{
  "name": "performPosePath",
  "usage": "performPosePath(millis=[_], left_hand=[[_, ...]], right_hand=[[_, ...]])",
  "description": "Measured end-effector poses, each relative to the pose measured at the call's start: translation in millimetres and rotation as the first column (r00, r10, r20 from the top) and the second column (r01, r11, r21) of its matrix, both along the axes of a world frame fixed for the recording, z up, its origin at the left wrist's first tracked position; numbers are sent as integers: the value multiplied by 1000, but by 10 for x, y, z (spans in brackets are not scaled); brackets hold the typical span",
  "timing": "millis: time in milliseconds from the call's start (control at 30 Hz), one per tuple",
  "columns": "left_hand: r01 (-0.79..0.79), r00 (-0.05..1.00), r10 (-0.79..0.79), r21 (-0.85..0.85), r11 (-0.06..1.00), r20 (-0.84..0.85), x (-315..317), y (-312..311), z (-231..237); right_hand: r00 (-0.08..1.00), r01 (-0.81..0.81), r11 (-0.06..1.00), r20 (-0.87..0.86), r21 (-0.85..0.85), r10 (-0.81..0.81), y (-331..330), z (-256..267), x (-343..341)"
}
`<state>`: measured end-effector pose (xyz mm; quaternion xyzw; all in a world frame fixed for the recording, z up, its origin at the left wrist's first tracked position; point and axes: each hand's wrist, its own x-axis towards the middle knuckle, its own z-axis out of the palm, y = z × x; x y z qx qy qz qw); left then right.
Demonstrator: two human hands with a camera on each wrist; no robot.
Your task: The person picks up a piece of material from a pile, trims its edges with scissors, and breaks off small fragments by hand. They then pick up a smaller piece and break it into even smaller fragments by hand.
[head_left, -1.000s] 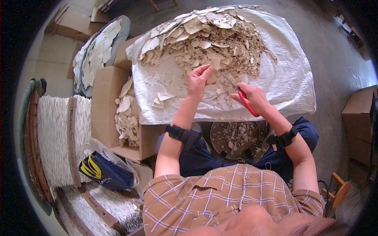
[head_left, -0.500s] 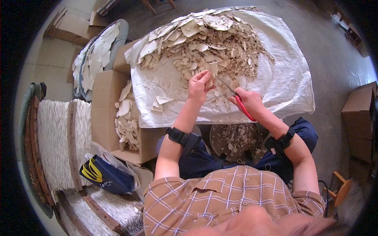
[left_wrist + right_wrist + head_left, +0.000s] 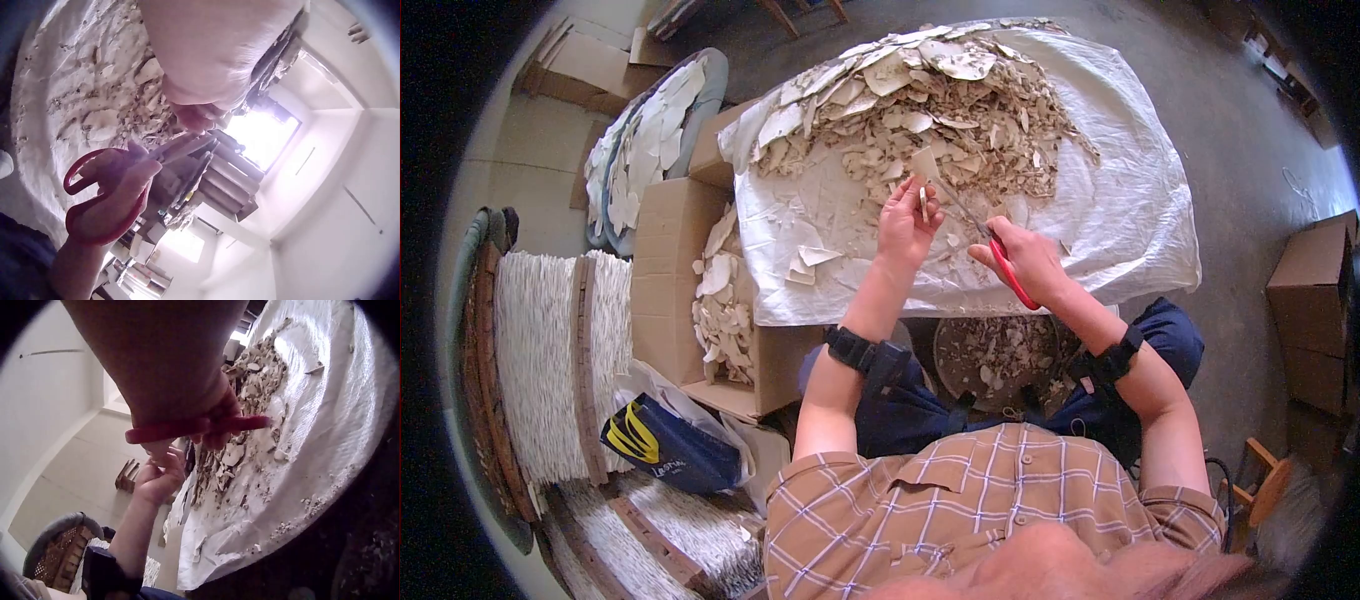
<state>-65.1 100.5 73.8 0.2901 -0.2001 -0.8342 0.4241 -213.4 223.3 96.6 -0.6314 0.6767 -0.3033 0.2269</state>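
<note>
In the head view my left hand [image 3: 907, 228] pinches a thin, pale flat piece [image 3: 923, 162] between fingers and thumb, its broad end upright toward the heap. My right hand [image 3: 1035, 258] grips scissors by their red handles [image 3: 1010, 272], with the metal blades [image 3: 962, 204] pointing at the left fingers and the piece. The left wrist view shows the scissor blades [image 3: 187, 148] right by the left fingertips [image 3: 199, 119]. Beyond the hands rises a heap of pale and brown flakes [image 3: 980, 120] on a white woven sheet [image 3: 1115, 215].
A few cut pieces [image 3: 812, 258] lie on the sheet at left. Beside it stands a cardboard box [image 3: 668, 270] holding pale pieces [image 3: 722, 310]. A round basin [image 3: 960, 350] of scraps sits between the knees. A blue bag [image 3: 675, 445] and stacked white sheets [image 3: 540, 350] are at left.
The left hand has turned, and the piece in it has tilted and shifted slightly left. The right hand with the scissors has come a little nearer the body and left.
</note>
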Motion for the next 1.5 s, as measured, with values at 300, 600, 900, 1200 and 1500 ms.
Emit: performPosePath(millis=[300, 600, 900, 1200, 1500], left_hand=[[-71, 997, 70, -29, 997, -30, -23, 78, 125], [-71, 981, 76, -32, 997, 179, -127, 228, 166], [-49, 958, 121, -266, 963, 260, -133, 211, 157], [59, 926, 34, -232, 971, 376, -78, 184, 113], [101, 918, -35, -148, 984, 395, -12, 97, -7]], right_hand=[[1000, -8, 1000, 3, -15, 8, 13, 13, 11], [998, 30, 999, 61, -20, -29, 9, 28, 12], [999, 37, 999, -10, -30, -37, 15, 59, -29], [1000, 21, 996, -23, 85, -19, 25, 60, -64], [983, -27, 995, -178, 94, 44, -36, -116, -130]])
